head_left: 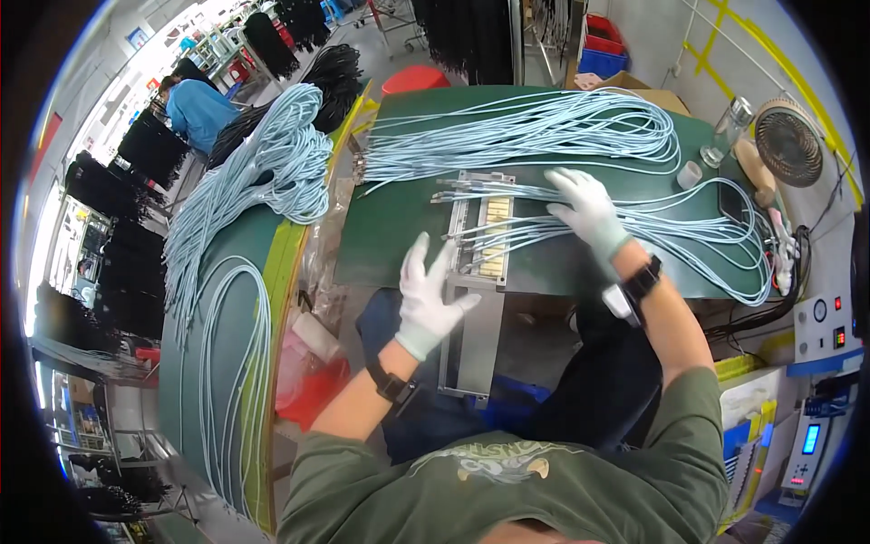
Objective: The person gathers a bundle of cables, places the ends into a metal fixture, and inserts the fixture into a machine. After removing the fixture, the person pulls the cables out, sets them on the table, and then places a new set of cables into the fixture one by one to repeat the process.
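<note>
Several pale blue cables (652,227) are laid across the metal fixture (492,269); whether any are fastened cannot be told; the right hand (594,213) is loosely opened over them, grip unclear; the left hand (428,304) is held spread, empty; another bundle (517,140) is kept beyond, outside the fixture.

A white wall (660,36) with yellow stripes (712,41) stands right of the green tabletop (390,249). Behind the tabletop, a red stool (415,79) sits on grey floor (390,60). Bright light (118,68) glows far left.
</note>
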`<state>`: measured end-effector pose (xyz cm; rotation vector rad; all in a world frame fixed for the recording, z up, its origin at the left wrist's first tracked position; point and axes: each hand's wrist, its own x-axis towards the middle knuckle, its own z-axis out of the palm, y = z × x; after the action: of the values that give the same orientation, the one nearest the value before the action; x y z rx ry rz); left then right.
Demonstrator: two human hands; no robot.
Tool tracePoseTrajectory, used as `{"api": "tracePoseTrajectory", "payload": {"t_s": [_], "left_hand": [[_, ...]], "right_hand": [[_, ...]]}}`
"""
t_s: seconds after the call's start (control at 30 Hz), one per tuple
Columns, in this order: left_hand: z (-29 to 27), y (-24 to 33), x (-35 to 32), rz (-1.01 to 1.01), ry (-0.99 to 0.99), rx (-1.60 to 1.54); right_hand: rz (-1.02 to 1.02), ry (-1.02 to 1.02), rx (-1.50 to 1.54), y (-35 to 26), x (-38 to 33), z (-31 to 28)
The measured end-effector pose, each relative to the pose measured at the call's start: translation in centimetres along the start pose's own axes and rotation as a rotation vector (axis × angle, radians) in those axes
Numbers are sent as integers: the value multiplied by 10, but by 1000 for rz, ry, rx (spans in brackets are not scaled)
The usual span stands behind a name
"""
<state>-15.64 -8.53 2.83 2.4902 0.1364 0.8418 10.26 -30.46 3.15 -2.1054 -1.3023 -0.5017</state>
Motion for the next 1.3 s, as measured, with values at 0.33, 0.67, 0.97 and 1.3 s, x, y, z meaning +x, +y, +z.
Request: {"api": "tracePoseTrajectory", "payload": {"t_s": [0.33,0.67,0.97,1.3], "left_hand": [[22,-8,-27,0,-114,220],[34,-4,-18,-53,-43,81],[31,-5,-12,-73,-58,131],[5,-13,22,18,57,-184]], "right_hand": [[-35,-68,26,-43,18,3],[509,-271,221,-52,2,-3],[82,-171,-69,-60,-4,19],[-45,-179,345,-88,-12,7]]}}
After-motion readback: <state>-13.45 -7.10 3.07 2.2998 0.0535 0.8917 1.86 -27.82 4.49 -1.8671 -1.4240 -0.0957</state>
